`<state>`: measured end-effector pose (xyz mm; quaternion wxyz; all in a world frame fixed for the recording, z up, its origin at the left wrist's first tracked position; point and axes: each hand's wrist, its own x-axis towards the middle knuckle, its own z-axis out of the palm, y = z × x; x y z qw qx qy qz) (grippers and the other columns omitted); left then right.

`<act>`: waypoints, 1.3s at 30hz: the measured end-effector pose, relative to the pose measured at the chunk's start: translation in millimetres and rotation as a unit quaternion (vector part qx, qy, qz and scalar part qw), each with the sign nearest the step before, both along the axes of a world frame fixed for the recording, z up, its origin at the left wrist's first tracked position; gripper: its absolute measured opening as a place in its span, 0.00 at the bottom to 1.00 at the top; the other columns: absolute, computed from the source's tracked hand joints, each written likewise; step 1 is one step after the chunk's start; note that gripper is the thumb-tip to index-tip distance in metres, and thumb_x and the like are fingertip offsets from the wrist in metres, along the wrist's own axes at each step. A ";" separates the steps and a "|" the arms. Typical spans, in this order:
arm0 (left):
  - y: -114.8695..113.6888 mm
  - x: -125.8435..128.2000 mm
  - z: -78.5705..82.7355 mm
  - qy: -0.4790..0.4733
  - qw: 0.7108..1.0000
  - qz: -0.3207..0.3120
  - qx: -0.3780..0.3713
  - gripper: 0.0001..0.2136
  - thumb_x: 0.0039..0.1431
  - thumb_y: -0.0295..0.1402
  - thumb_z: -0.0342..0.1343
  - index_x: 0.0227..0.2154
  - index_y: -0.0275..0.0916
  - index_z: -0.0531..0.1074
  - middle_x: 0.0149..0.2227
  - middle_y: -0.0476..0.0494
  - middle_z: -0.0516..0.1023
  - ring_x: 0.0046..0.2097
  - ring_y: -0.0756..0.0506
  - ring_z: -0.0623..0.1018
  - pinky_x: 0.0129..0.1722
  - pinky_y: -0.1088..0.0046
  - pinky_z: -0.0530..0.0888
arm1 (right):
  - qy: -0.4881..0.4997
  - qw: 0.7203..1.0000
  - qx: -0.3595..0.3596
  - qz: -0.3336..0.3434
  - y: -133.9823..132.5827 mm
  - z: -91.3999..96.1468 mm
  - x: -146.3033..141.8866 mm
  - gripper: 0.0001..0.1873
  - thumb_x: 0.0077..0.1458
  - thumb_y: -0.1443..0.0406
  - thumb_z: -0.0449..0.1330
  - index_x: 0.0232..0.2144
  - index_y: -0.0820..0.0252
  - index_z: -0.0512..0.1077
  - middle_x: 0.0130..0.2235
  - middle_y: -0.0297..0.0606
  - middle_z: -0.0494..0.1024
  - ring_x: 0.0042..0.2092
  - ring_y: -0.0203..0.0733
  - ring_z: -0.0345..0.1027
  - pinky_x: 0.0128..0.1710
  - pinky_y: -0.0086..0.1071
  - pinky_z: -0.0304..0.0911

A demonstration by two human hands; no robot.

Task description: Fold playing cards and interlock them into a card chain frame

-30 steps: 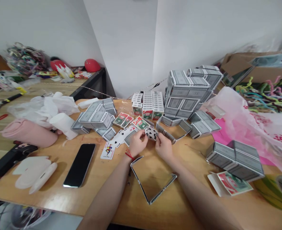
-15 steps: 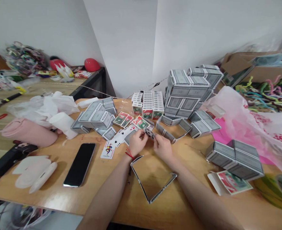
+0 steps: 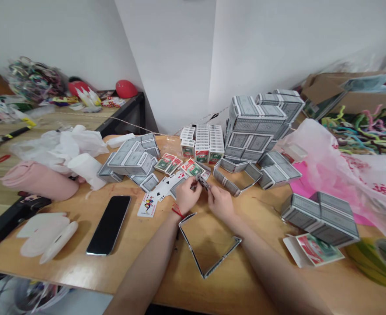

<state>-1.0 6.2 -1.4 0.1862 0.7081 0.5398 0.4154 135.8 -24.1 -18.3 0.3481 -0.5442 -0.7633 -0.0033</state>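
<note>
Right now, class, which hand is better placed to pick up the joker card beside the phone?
Left, probably: the left hand lies nearer the joker card, while the right hand sits farther off; both pinch one small card.

The tabletop point(image 3: 261, 210) is smooth, glossy varnished wood; the phone point(image 3: 109, 224) has a black, mirror-glossy face; the folded card point(image 3: 203, 182) is printed paper stock; the pink bag point(image 3: 337, 175) is thin, translucent, crinkled plastic; the pink roll point(image 3: 38, 183) looks like matt cloth.

Left hand point(image 3: 186, 197) beside right hand point(image 3: 221, 203), fingers pinched
</note>
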 end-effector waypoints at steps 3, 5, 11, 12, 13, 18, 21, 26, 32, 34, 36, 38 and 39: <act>0.2 0.4 0.6 0.005 1.000 -0.027 -0.004 0.05 0.50 0.29 0.50 0.31 0.38 0.68 0.29 0.47 0.76 0.31 0.51 0.74 0.31 0.77 0.69 | 0.045 0.998 -0.017 -0.030 3.0 -3.4 4.0 0.09 0.53 0.70 0.46 0.27 0.61 0.65 0.22 0.37 0.68 0.24 0.36 0.61 0.25 0.27 0.53; 0.0 0.5 0.6 0.025 0.999 -0.040 -0.007 0.04 0.50 0.28 0.50 0.30 0.38 0.68 0.28 0.48 0.75 0.30 0.51 0.74 0.30 0.77 0.68 | 0.073 0.996 -0.022 -0.036 4.6 -4.6 6.6 0.08 0.52 0.71 0.45 0.26 0.60 0.63 0.23 0.36 0.68 0.25 0.36 0.61 0.25 0.27 0.53; -0.7 0.0 0.9 0.053 0.998 -0.041 -0.019 0.03 0.50 0.29 0.50 0.27 0.38 0.68 0.25 0.48 0.74 0.27 0.51 0.72 0.27 0.78 0.65 | 0.081 0.996 -0.028 -0.033 6.2 -4.1 9.1 0.09 0.52 0.70 0.46 0.23 0.59 0.61 0.22 0.35 0.66 0.24 0.35 0.60 0.24 0.27 0.52; -0.8 -0.1 1.0 0.049 0.998 -0.045 -0.020 0.04 0.51 0.29 0.49 0.27 0.38 0.68 0.25 0.48 0.74 0.27 0.51 0.72 0.27 0.78 0.65 | 0.078 0.996 -0.027 -0.035 6.1 -3.7 9.0 0.09 0.53 0.70 0.45 0.23 0.59 0.61 0.21 0.34 0.65 0.24 0.35 0.59 0.24 0.27 0.52; -0.8 -0.2 1.2 0.046 0.997 -0.050 -0.021 0.04 0.51 0.29 0.49 0.27 0.38 0.68 0.26 0.48 0.74 0.27 0.51 0.72 0.27 0.78 0.65 | 0.076 0.996 -0.025 -0.038 6.0 -3.3 8.9 0.09 0.53 0.70 0.45 0.23 0.59 0.61 0.21 0.34 0.65 0.23 0.35 0.59 0.24 0.26 0.52; -1.1 -0.3 1.3 0.048 0.998 -0.044 -0.015 0.05 0.52 0.29 0.48 0.27 0.37 0.69 0.27 0.47 0.75 0.28 0.51 0.72 0.27 0.78 0.65 | 0.052 0.998 -0.009 -0.026 4.8 -2.4 8.6 0.08 0.53 0.70 0.45 0.26 0.61 0.63 0.22 0.36 0.67 0.24 0.35 0.60 0.25 0.26 0.53; -1.5 0.0 1.3 0.052 0.998 -0.030 -0.006 0.05 0.51 0.29 0.48 0.27 0.38 0.69 0.26 0.47 0.75 0.28 0.51 0.72 0.28 0.77 0.65 | 0.028 1.000 0.008 -0.002 3.6 -1.6 7.8 0.08 0.53 0.71 0.46 0.29 0.62 0.65 0.23 0.37 0.69 0.25 0.36 0.62 0.26 0.27 0.54; -1.3 1.3 1.5 0.052 0.999 -0.010 0.006 0.04 0.51 0.29 0.49 0.26 0.38 0.68 0.25 0.47 0.74 0.28 0.51 0.72 0.28 0.77 0.65 | -0.008 0.999 0.021 0.025 1.6 1.3 5.6 0.10 0.52 0.71 0.46 0.33 0.63 0.66 0.22 0.38 0.68 0.26 0.38 0.62 0.26 0.28 0.55; -0.2 -0.2 -0.6 0.078 0.997 -0.008 0.022 0.05 0.52 0.30 0.48 0.27 0.38 0.68 0.26 0.47 0.74 0.28 0.51 0.71 0.28 0.77 0.65 | -0.010 0.999 0.009 0.034 2.1 -0.1 5.3 0.12 0.51 0.71 0.46 0.37 0.64 0.65 0.25 0.40 0.70 0.28 0.40 0.64 0.28 0.30 0.58; 0.1 -1.6 -1.6 0.099 0.994 -0.012 0.037 0.05 0.53 0.29 0.47 0.29 0.38 0.69 0.26 0.47 0.74 0.28 0.50 0.71 0.29 0.76 0.64 | -0.004 1.000 0.004 0.021 2.8 -1.9 5.7 0.11 0.50 0.72 0.46 0.35 0.64 0.65 0.25 0.40 0.70 0.28 0.40 0.65 0.28 0.30 0.58; 0.4 -2.9 -2.4 0.113 0.992 -0.016 0.049 0.06 0.53 0.29 0.47 0.30 0.38 0.69 0.26 0.46 0.73 0.29 0.50 0.71 0.29 0.76 0.64 | 0.013 1.000 0.003 0.008 3.4 -3.3 6.1 0.10 0.50 0.73 0.46 0.34 0.63 0.65 0.26 0.40 0.71 0.29 0.40 0.65 0.29 0.29 0.59; 0.9 -3.7 -2.9 0.122 0.991 -0.022 0.054 0.06 0.53 0.29 0.47 0.31 0.38 0.69 0.26 0.46 0.73 0.29 0.50 0.71 0.29 0.76 0.64 | 0.038 0.999 0.004 -0.002 3.7 -3.8 6.8 0.11 0.50 0.73 0.46 0.35 0.62 0.65 0.27 0.40 0.72 0.29 0.39 0.66 0.29 0.29 0.59; 1.2 -3.9 -3.1 0.127 0.990 -0.026 0.054 0.05 0.52 0.29 0.48 0.30 0.39 0.69 0.26 0.46 0.73 0.29 0.50 0.71 0.29 0.76 0.64 | 0.050 0.999 0.005 -0.005 3.8 -3.7 7.1 0.12 0.50 0.73 0.47 0.36 0.62 0.65 0.28 0.40 0.72 0.30 0.39 0.66 0.29 0.29 0.60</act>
